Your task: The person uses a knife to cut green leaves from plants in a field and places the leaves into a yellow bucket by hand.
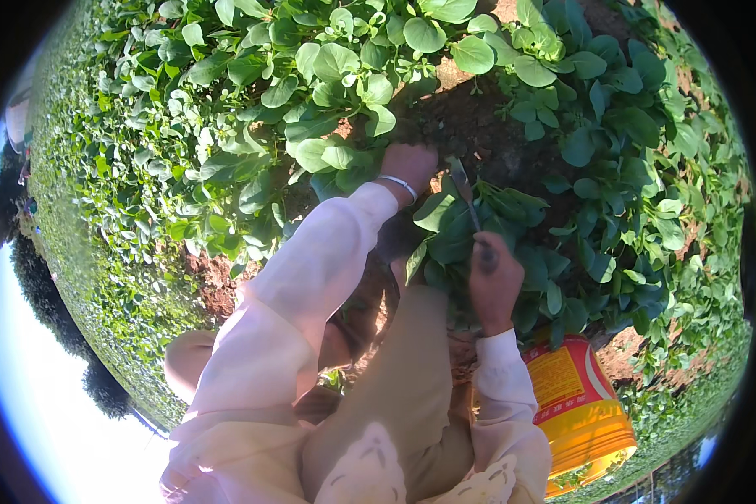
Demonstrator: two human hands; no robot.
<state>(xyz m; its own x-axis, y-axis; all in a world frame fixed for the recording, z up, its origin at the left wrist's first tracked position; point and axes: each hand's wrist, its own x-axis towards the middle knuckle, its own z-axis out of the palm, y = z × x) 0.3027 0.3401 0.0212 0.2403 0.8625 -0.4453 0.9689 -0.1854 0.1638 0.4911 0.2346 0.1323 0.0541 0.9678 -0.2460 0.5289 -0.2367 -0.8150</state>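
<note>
My right hand (494, 286) is closed around the handle of a narrow hand trowel (460, 179). Its flat metal blade points up and away, over the dark soil (462, 122). My left hand (409, 165), with a pale band at the wrist, reaches down to the soil left of the blade. Its fingers look curled under in shadow, and whatever they hold is hidden. Broad green leaves of a leafy plant (454, 235) lie between my two hands, just below the blade. More leafy plants (336, 67) grow beyond my left hand.
A red and yellow plastic bucket (588, 420) lies tilted beside my right forearm. Dense rows of leafy greens (143, 168) stretch to the left, with more plants (613, 109) on the right. My bent knee (412, 336) sits between my arms. Dark trees (50, 294) stand at far left.
</note>
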